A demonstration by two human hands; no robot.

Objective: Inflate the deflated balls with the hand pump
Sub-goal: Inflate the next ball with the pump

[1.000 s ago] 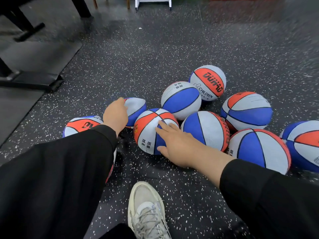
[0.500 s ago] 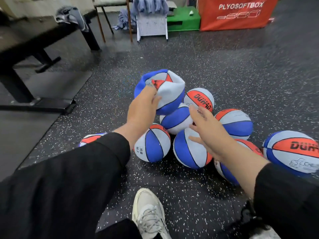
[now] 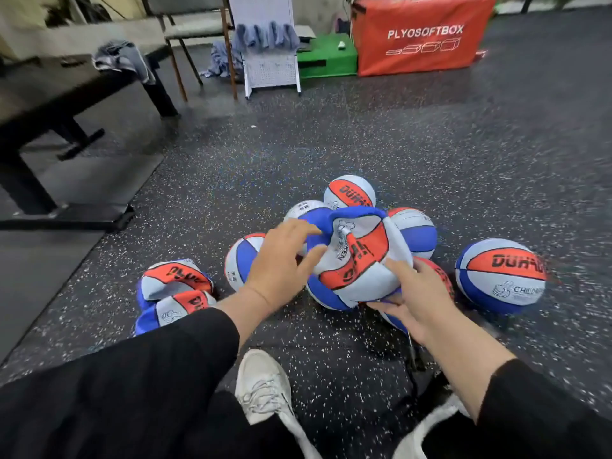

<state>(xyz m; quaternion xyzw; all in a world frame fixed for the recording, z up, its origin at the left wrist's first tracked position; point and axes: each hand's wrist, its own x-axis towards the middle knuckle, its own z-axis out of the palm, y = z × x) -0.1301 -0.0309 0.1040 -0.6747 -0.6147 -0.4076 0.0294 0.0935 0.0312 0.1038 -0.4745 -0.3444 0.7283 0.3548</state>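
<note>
A crumpled, deflated red, white and blue ball (image 3: pixel 359 260) is held above the pile in the middle of the floor. My left hand (image 3: pixel 281 263) grips its left side, fingers over the blue fold and thumb underneath. On the lower right edge my right hand (image 3: pixel 414 303) pinches it, thumb on top and fingers below. Two more deflated balls (image 3: pixel 175 293) lie collapsed at the left. Several round balls sit around and behind, among them one at the right (image 3: pixel 500 274) and one at the back (image 3: pixel 351 192). No pump is clearly visible; a thin dark object (image 3: pixel 412 354) lies under my right wrist.
My grey shoe (image 3: pixel 265 385) points forward between my arms on the speckled rubber floor (image 3: pixel 364 137). A black bench (image 3: pixel 49 94) stands at the left. A white rack (image 3: pixel 271 61), green step (image 3: pixel 328 58) and red plyo box (image 3: pixel 420 34) line the back.
My left hand has brought the deflated ball down and nearer to me. My right hand, open in the air before, now holds the ball's lower right edge.
</note>
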